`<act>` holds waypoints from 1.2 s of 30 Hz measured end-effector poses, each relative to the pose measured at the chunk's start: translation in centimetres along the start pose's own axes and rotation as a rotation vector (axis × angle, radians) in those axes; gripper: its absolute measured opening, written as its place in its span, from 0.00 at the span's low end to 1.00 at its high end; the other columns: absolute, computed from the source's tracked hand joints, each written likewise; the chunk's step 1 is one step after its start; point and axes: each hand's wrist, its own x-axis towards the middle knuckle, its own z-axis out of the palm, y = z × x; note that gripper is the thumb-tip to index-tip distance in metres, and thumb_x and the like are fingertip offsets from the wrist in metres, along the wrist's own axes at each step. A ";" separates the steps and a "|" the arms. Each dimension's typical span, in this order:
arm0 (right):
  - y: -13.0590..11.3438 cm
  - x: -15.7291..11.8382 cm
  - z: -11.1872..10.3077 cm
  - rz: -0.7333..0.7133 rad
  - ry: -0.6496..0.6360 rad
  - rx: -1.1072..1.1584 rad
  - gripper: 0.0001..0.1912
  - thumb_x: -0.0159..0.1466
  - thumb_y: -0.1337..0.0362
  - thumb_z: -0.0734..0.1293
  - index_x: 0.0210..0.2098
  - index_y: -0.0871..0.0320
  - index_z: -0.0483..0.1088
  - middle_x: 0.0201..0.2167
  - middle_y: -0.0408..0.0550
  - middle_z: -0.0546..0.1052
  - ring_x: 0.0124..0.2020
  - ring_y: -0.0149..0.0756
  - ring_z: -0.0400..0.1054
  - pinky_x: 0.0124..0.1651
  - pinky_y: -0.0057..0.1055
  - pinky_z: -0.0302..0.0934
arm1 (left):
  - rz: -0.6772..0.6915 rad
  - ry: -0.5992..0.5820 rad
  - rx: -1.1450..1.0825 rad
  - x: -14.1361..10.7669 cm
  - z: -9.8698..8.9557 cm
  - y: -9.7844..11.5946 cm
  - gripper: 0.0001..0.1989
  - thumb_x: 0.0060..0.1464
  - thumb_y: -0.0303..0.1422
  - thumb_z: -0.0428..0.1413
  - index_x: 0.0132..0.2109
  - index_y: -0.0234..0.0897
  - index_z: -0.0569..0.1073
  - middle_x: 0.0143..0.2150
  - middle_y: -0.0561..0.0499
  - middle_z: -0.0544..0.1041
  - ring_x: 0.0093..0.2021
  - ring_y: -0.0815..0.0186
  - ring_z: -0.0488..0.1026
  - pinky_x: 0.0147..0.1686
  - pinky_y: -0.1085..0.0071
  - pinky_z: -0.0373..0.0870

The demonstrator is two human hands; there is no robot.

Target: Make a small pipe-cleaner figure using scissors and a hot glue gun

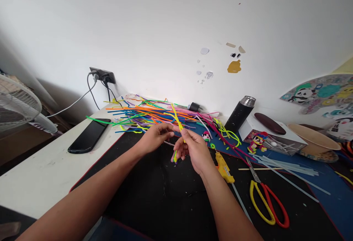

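Over the black mat (154, 197) my two hands come together. My right hand (194, 147) is closed around yellow pipe cleaners (176, 114), whose free ends stick up and fork above the fingers. Below the same hand, a small coloured end (174, 156) in yellow, green and pink pokes out. My left hand (157, 136) has thumb and forefinger pinched beside the pipe cleaners; whatever lies between its fingertips is too small to make out. Behind both hands is a loose pile of coloured pipe cleaners (132, 114).
To the right lie a yellow glue gun (224, 169), scissors (268, 200) with yellow and red handles, and clear glue sticks (292, 167). A black flask (239, 114) stands by a white box (253, 123). A phone (88, 136) rests at left, near a fan (20, 101).
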 end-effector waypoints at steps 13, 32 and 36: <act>1.7 0.5 0.3 -0.054 -0.010 -0.299 0.26 0.70 0.42 0.62 0.48 0.58 0.75 0.22 0.42 0.78 0.15 0.31 0.72 0.16 0.22 0.57 | -0.174 0.067 -0.091 0.3 -0.2 -0.3 0.23 0.51 0.52 0.65 0.31 0.34 0.77 0.25 0.52 0.75 0.23 0.69 0.67 0.23 0.74 0.61; 1.8 0.4 1.0 -0.005 -0.020 -0.311 0.30 0.69 0.44 0.63 0.58 0.59 0.73 0.22 0.42 0.78 0.15 0.31 0.71 0.16 0.23 0.58 | -0.210 0.130 0.042 0.2 0.2 -0.5 0.11 0.53 0.37 0.58 0.27 0.36 0.73 0.19 0.54 0.73 0.20 0.69 0.70 0.21 0.75 0.64; 1.5 0.5 0.6 0.042 -0.042 -0.155 0.27 0.67 0.42 0.66 0.50 0.60 0.74 0.23 0.44 0.79 0.16 0.32 0.72 0.17 0.23 0.58 | -0.181 0.126 0.006 0.2 0.3 -0.2 0.10 0.53 0.38 0.58 0.30 0.36 0.74 0.20 0.55 0.73 0.21 0.68 0.70 0.23 0.74 0.67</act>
